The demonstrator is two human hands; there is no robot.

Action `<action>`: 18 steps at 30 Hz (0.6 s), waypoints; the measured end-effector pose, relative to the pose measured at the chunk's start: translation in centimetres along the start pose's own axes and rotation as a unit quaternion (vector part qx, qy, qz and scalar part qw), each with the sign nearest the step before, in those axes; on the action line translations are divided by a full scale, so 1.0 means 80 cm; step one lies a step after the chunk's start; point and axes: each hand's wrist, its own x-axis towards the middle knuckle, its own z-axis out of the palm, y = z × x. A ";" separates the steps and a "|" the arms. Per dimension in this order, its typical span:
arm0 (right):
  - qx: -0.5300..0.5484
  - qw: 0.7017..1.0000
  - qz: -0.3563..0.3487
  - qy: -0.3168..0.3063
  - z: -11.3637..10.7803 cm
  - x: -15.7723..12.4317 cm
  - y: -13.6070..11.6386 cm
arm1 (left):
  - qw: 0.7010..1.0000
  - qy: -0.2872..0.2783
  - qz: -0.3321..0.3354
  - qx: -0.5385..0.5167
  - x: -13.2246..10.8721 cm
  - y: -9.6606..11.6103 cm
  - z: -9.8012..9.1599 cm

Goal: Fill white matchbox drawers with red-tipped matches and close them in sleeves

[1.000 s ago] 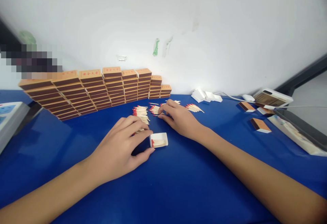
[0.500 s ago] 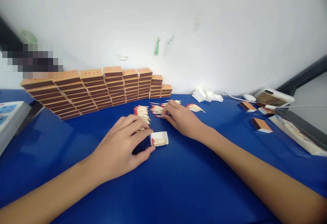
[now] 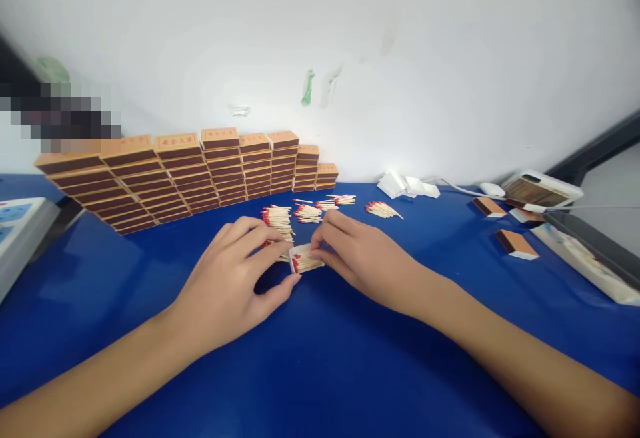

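Matchbox tray point(image 3: 301, 249) is on the blue tabletop point(image 3: 310, 371), between both hands, with red-headed matches point(image 3: 301, 264) lying in it, heads toward its left end. Left hand point(image 3: 240, 271): index and thumb parted around the tray's left end, other fingers loosely curled. Right hand point(image 3: 363, 258): thumb and index drawn together over the tray's right end; can't tell if a match is pinched, fingertips hide it.

Clutter: loose match pile point(image 3: 278, 219) just behind the tray, on its left, partly under the left fingers. Smaller match bundles point(image 3: 309, 212) directly behind it, another fanned bundle point(image 3: 383, 209) back right. Matchbox stacks point(image 3: 183, 175) form a wall behind-left of the tray, limiting room there. White card pieces point(image 3: 393, 185) and white cable point(image 3: 453, 188) well behind-right. Loose matchboxes point(image 3: 517, 245) and a dark slab point(image 3: 595, 245) far right of the tray, well apart from it.
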 end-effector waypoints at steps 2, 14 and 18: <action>-0.012 1.000 -0.005 0.001 0.005 0.000 -0.003 | 1.000 -0.004 0.005 -0.002 0.000 0.001 0.000; 0.069 0.993 0.028 0.092 0.019 0.016 0.062 | 1.000 -0.022 0.010 0.002 -0.001 0.002 0.000; 0.050 0.995 0.030 0.083 0.033 0.025 0.076 | 1.000 -0.022 0.012 0.000 -0.001 0.002 0.001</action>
